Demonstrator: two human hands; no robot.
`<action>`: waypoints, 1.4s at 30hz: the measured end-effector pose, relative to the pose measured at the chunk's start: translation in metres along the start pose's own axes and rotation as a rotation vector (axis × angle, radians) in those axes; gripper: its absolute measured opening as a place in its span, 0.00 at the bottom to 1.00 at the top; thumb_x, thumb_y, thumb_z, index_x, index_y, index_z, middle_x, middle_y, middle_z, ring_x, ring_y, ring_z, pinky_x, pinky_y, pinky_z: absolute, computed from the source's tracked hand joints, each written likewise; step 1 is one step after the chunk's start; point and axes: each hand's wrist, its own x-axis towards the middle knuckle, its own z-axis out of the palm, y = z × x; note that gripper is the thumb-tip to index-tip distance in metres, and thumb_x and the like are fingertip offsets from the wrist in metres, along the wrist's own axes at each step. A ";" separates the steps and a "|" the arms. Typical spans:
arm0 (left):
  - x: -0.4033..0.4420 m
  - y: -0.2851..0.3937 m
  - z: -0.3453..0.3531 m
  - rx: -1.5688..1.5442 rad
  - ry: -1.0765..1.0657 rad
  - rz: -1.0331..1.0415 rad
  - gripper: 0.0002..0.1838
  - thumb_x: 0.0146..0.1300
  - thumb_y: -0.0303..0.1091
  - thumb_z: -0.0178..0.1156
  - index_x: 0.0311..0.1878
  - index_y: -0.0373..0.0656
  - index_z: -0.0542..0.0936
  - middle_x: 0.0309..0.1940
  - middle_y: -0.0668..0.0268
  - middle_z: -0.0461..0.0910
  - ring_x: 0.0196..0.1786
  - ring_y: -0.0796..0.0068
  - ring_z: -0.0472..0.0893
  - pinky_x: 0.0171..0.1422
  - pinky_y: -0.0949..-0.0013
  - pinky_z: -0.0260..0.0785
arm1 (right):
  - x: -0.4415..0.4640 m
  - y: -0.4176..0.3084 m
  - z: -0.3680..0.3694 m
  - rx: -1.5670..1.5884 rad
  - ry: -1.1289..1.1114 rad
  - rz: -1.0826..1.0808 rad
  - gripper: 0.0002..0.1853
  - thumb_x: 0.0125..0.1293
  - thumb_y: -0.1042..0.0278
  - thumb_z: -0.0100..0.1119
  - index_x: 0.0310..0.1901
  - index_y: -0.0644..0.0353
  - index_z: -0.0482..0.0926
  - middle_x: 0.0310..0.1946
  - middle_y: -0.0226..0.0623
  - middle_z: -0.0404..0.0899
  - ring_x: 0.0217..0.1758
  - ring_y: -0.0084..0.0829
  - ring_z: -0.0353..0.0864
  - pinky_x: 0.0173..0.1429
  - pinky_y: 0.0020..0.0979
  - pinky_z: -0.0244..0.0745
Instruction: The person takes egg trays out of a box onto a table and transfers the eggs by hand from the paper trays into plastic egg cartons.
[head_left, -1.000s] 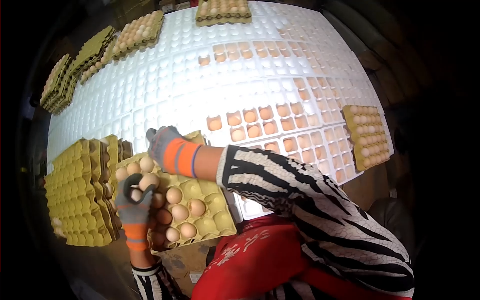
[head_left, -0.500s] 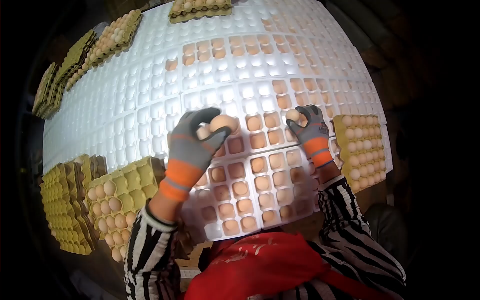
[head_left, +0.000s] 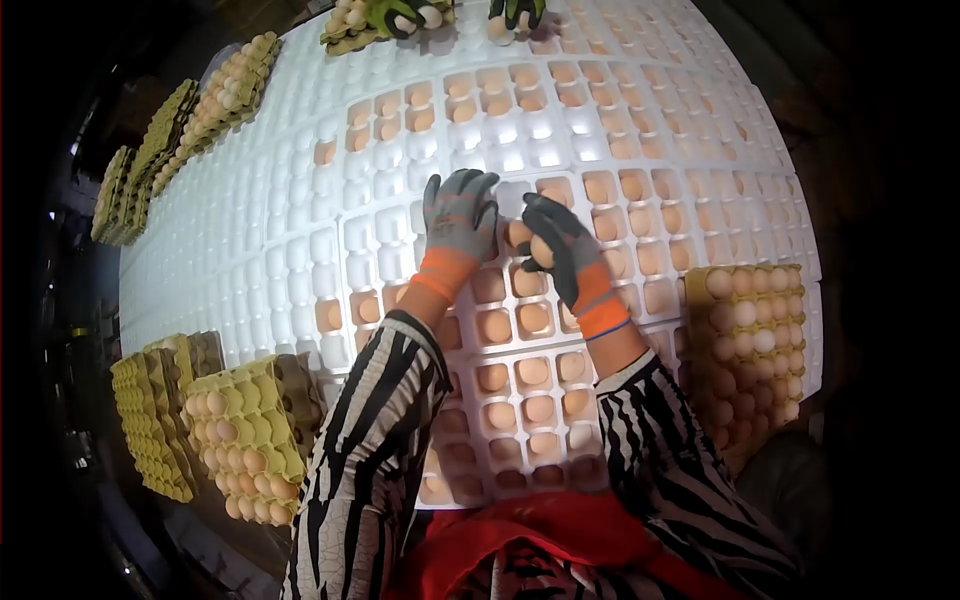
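My left hand (head_left: 462,225), in a grey and orange glove, reaches over the cells of a white egg tray (head_left: 480,348). Its fingers curl downward, close together, and hide whatever is under them. Close beside it, my right hand (head_left: 568,250) is closed around eggs. One egg (head_left: 541,251) shows at its fingers, and another egg (head_left: 518,235) is just left of it, against the fingertips. Brown eggs (head_left: 533,318) sit singly in the tray cells below and to the right of both hands.
Yellow pulp cartons of eggs stand at right (head_left: 745,345) and lower left (head_left: 245,430). Stacked pulp cartons (head_left: 150,425) lean beside the latter. More cartons (head_left: 235,80) line the far left. Across the table, a co-worker's green-black gloved hands (head_left: 395,15) hold eggs near another carton (head_left: 345,35).
My left hand has moved right and away from me; its eggs are now hidden. My right hand has moved left, beside it, with two eggs visible there. A co-worker's hands have appeared at the top.
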 end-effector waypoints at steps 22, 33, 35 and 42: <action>-0.383 0.000 -0.458 -0.212 0.252 -0.896 0.20 0.69 0.21 0.60 0.64 0.35 0.79 0.62 0.61 0.81 0.64 0.69 0.79 0.70 0.66 0.69 | -0.172 0.091 0.196 -0.919 -0.581 -0.538 0.19 0.65 0.69 0.69 0.59 0.55 0.82 0.50 0.38 0.84 0.50 0.36 0.83 0.53 0.36 0.81; -0.444 -0.049 -0.429 0.431 -0.249 -0.072 0.27 0.51 0.34 0.74 0.56 0.47 0.81 0.57 0.64 0.79 0.55 0.58 0.77 0.59 0.55 0.68 | -0.286 0.223 0.353 -1.624 -0.821 -0.915 0.25 0.64 0.60 0.68 0.61 0.57 0.78 0.50 0.42 0.77 0.46 0.43 0.80 0.47 0.44 0.77; -0.442 -0.058 -0.434 0.263 -0.226 -0.114 0.26 0.50 0.34 0.75 0.55 0.47 0.81 0.56 0.65 0.80 0.55 0.57 0.78 0.60 0.54 0.68 | -0.286 0.224 0.352 -1.552 -0.841 -0.817 0.22 0.65 0.62 0.66 0.60 0.59 0.78 0.53 0.41 0.76 0.50 0.42 0.81 0.49 0.43 0.78; -0.450 -0.076 -0.481 -1.055 0.289 -0.939 0.22 0.60 0.21 0.64 0.59 0.37 0.76 0.52 0.66 0.78 0.48 0.73 0.79 0.54 0.68 0.75 | -0.276 0.151 0.334 -0.002 -0.456 0.176 0.16 0.70 0.69 0.62 0.56 0.67 0.80 0.48 0.39 0.80 0.45 0.25 0.83 0.47 0.29 0.81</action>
